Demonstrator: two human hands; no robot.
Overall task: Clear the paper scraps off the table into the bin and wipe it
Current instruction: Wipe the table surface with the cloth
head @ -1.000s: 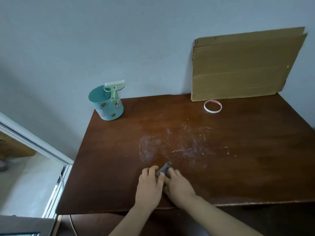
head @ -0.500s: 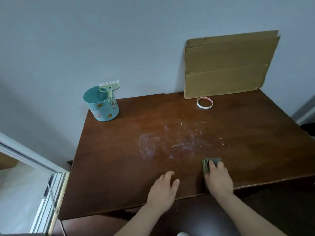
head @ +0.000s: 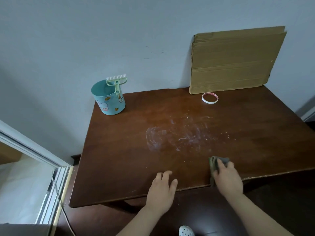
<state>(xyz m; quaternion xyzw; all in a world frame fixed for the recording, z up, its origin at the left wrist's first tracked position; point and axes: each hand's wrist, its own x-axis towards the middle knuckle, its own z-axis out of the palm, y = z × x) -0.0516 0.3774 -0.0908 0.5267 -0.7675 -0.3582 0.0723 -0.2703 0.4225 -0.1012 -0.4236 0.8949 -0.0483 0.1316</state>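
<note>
My right hand (head: 227,179) presses a folded grey-green cloth (head: 215,165) flat against the brown table (head: 119,159) near its front edge. The cloth's far end shows beyond my fingertips; the rest lies under my palm. My left hand (head: 162,189) rests on the front edge with relaxed fingers, holding nothing. A whitish smear (head: 179,135) marks the middle of the table, beyond both hands. A small teal bin (head: 109,101) with cartoon prints stands at the back left corner, a pale green brush (head: 116,81) hooked on its rim.
A flat cardboard sheet (head: 237,60) leans on the wall at the back right. A white ring of tape (head: 210,98) lies in front of it. A window frame (head: 42,160) runs along the left. A white shoe (head: 186,231) shows on the floor.
My right hand slid the cloth rightwards along the front edge, away from my left hand. In the last half second both hands stayed nearly still.
</note>
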